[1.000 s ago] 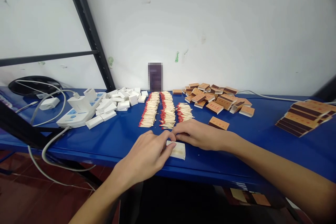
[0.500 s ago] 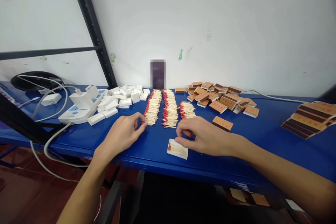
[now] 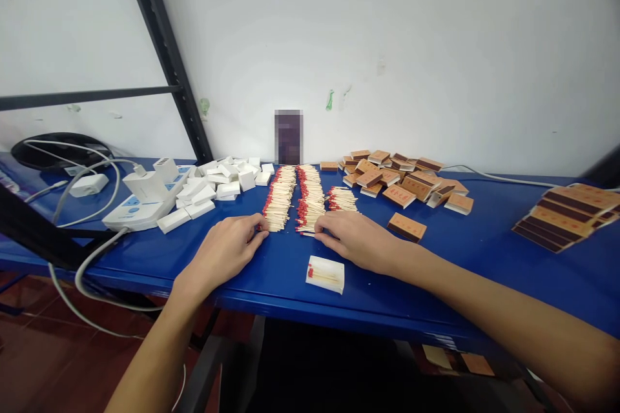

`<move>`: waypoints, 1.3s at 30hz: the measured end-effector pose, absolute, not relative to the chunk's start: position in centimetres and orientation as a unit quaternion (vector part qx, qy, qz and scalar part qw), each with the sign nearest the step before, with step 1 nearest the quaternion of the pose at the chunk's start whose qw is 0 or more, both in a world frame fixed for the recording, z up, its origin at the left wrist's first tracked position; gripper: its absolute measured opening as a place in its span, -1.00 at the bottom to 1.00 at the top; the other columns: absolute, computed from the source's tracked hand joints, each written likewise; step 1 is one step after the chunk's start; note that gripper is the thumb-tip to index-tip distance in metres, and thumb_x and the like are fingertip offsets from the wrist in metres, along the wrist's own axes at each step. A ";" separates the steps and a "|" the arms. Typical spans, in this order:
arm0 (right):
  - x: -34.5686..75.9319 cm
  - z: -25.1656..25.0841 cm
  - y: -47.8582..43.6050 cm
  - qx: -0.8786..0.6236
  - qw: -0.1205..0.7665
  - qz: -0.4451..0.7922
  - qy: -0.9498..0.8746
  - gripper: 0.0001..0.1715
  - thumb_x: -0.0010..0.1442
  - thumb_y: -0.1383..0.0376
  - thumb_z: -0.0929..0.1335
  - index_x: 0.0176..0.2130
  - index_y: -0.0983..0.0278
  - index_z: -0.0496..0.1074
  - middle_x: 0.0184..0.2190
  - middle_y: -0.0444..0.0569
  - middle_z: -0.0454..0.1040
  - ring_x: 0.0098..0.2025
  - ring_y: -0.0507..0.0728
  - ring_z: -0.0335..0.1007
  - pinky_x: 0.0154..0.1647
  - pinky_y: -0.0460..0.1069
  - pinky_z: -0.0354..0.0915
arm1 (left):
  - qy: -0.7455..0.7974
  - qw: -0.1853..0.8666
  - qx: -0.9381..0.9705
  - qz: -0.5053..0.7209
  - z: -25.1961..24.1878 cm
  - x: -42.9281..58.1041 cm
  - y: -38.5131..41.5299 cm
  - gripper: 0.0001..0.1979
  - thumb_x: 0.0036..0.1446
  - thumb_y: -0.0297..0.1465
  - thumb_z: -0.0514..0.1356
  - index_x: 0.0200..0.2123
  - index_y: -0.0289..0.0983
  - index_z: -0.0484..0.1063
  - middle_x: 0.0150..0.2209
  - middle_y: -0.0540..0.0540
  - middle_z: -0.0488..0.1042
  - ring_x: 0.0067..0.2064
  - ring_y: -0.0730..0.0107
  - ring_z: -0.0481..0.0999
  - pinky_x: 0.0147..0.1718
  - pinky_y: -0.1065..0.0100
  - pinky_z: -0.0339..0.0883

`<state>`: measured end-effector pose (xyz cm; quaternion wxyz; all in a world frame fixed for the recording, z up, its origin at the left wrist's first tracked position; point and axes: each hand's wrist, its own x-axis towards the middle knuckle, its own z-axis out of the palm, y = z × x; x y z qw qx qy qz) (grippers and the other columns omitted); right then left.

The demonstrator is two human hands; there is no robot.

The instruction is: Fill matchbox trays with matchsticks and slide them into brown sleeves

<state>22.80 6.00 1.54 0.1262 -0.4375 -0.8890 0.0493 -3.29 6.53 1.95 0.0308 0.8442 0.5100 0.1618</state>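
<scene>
Red-tipped matches lie in three rows on the blue table. My left hand point(image 3: 227, 248) is at the near end of the left row point(image 3: 281, 197), thumb and forefinger pinched at its red heads. My right hand point(image 3: 361, 240) has its fingertips closed at the near end of the middle row point(image 3: 310, 197); what is between them is too small to make out. Beyond its knuckles is the short right row point(image 3: 341, 199). A white tray point(image 3: 325, 285) with a few matches in it sits near the table's front edge.
White trays point(image 3: 227, 188) are heaped at the back left beside a power strip point(image 3: 128, 213) with cables. Brown matchbox sleeves point(image 3: 400, 195) are piled at the back right, more stacked point(image 3: 557, 226) far right. A dark pixelated rectangle point(image 3: 289, 139) stands against the wall.
My right hand has moved from above the white tray forward and left to the middle row of matches. My left hand stays at the left row. The view has shifted slightly.
</scene>
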 end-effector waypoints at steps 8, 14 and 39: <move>23.0 1.8 5.6 -0.454 0.129 0.062 -0.879 -0.88 0.30 0.37 0.26 -0.30 0.25 0.34 -0.36 -0.05 0.46 -0.34 0.11 0.33 -0.34 -0.03 0.14 | 0.512 0.005 0.842 0.171 1.8 -3.3 6.8 -0.87 0.30 -0.29 0.08 -0.17 -0.15 0.39 -0.42 0.03 0.43 -0.39 0.29 0.44 -0.44 0.35 0.08; 23.3 3.1 4.7 -0.457 0.161 0.111 -0.868 -0.86 0.31 0.33 0.25 -0.33 0.24 0.31 -0.47 -0.14 0.34 -0.45 0.04 0.18 -0.41 -0.05 0.07 | 0.493 0.000 0.853 0.175 1.5 -3.4 6.9 -0.84 0.32 -0.32 0.04 -0.20 -0.16 0.42 -0.39 0.01 0.45 -0.36 0.29 0.46 -0.40 0.35 0.13; 23.6 3.2 2.3 -0.316 0.198 0.161 -0.914 -0.64 0.29 0.13 0.35 0.03 0.22 0.44 -0.07 0.04 0.41 -0.09 0.16 0.36 -0.07 0.04 0.29 | 0.475 0.055 0.861 0.176 1.1 -3.5 6.9 -0.76 0.40 -0.26 -0.06 -0.19 -0.20 0.35 -0.19 -0.07 0.52 -0.17 0.21 0.51 -0.23 0.27 0.24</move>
